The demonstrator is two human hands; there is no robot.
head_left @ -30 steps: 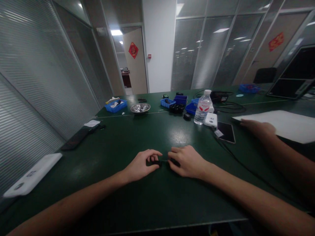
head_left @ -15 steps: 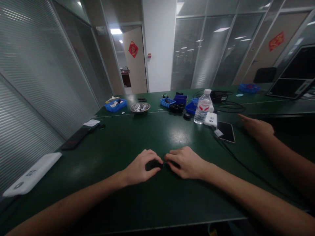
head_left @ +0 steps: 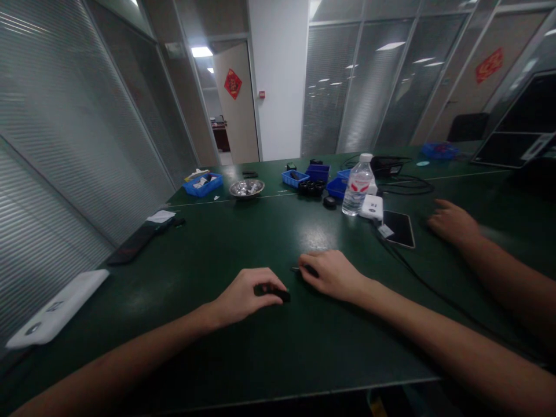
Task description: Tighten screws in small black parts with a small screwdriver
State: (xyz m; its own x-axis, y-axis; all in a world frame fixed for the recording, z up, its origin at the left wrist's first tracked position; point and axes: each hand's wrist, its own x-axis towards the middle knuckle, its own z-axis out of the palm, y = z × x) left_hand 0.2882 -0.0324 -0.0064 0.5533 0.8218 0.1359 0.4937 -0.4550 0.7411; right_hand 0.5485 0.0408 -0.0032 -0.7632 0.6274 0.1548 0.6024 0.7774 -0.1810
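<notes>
My left hand (head_left: 248, 294) is closed on a small black block (head_left: 284, 295), pinching it between thumb and fingers just above the green table (head_left: 195, 359). The block's right end sticks out past the fingertips; its kind is not clear. To the right, my right hand (head_left: 330, 272) is closed around a thin tool with a metal tip (head_left: 296, 269). That tip points left, apart from the block. The rest of the tool is mostly hidden by the fingers.
Another person's hand (head_left: 456, 223) rests at the right, near a phone (head_left: 398, 229). A water bottle (head_left: 357, 188) stands beside a white power bank (head_left: 372, 207). Farther back are a metal bowl (head_left: 247, 196) and blue trays (head_left: 203, 186). A white device (head_left: 58, 310) lies left.
My hands have drawn apart; the right moved up and away with the tool, and its tip left the black block. The other person's hand shifted slightly right.
</notes>
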